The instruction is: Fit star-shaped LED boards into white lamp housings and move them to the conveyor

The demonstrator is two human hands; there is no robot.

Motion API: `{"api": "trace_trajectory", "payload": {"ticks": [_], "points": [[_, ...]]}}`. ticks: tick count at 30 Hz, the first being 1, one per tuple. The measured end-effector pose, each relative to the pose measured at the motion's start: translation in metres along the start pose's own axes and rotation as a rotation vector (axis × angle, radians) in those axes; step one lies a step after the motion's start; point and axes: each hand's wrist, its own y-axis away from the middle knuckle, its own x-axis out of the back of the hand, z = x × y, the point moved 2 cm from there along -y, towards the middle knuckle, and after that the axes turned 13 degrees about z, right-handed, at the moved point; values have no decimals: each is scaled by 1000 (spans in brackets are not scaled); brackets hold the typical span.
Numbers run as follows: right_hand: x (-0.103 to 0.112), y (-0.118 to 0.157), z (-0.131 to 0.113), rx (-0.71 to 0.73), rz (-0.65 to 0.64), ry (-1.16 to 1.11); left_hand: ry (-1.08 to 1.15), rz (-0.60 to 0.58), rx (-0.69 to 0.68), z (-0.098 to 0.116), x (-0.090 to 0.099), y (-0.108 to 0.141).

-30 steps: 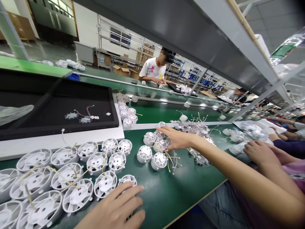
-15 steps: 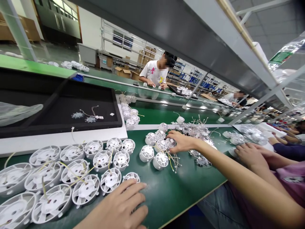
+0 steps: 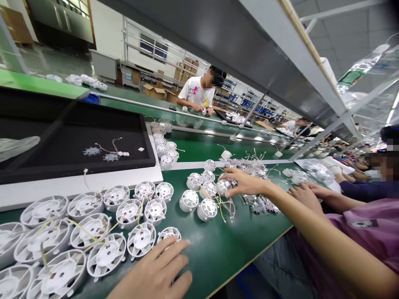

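My left hand is low in the middle, its fingers spread and slightly bent. Its index finger overlaps the near edge of a white round fan housing; whether they touch I cannot tell. Farther right, my right hand reaches in with thumb and fingers apart around a small white cylindrical housing. That piece stands in a cluster of similar small housings with thin yellow and white wires. Behind my right hand lies a pile of silvery star-shaped parts with wires.
Rows of wired fan housings cover the left of the green table. A black tray lies behind them. A co-worker's hands are close on the right; another person works opposite. A grey shelf hangs overhead.
The view has shifted slightly, moving the scene a little to the left. My right hand's fingers have drawn back a little from the small housing, which shows more now. My left hand looks nearly unchanged.
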Motion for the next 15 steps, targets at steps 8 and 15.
{"api": "trace_trajectory", "payload": {"ticks": [8, 15], "points": [[-8, -7, -6, -17, -56, 38, -111, 0, -57, 3, -2, -1], [-14, -19, -15, -74, -9, 55, -122, 16, -79, 6, -1, -4]]}}
